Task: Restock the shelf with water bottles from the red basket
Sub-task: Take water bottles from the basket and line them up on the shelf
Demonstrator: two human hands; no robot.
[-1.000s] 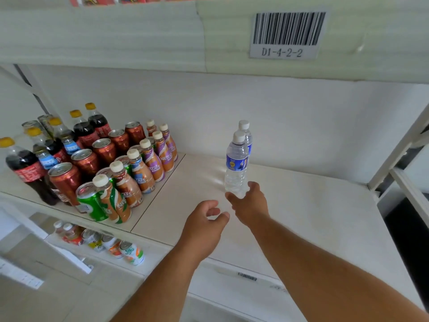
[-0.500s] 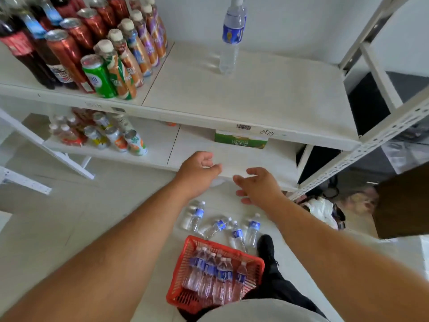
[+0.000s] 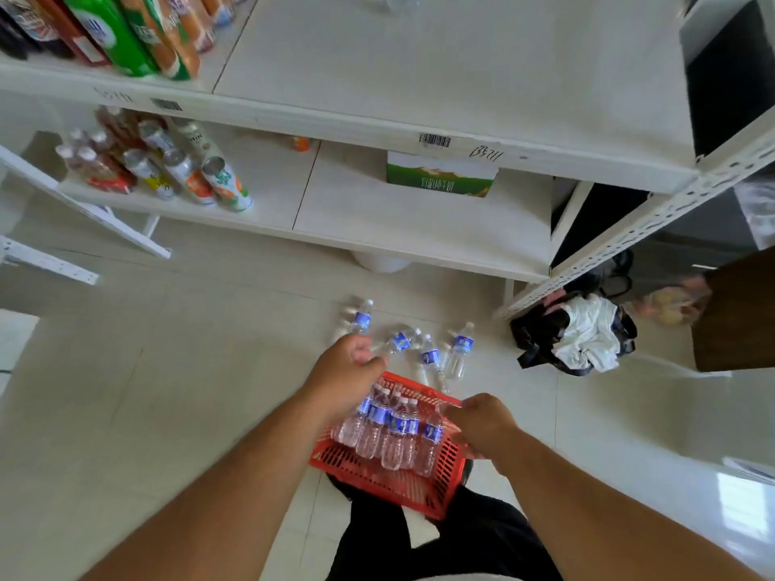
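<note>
A red basket stands on the floor by my feet, holding several clear water bottles with blue labels. Several more water bottles lie loose on the floor just beyond it. My left hand hovers over the basket's far left corner, fingers loosely curled, holding nothing. Over the basket's right rim, my right hand is also curled and empty. The white shelf fills the top of the view; the bottles placed on it are cut off at the top edge.
Cans and drink bottles crowd the shelf's left part. The lower shelf carries small bottles and cans at left and a green carton. A dark bag with white cloth lies by the shelf post.
My view has tilted down from the shelf to the floor. Both hands left the bottle standing on the shelf and dropped to the red basket.
</note>
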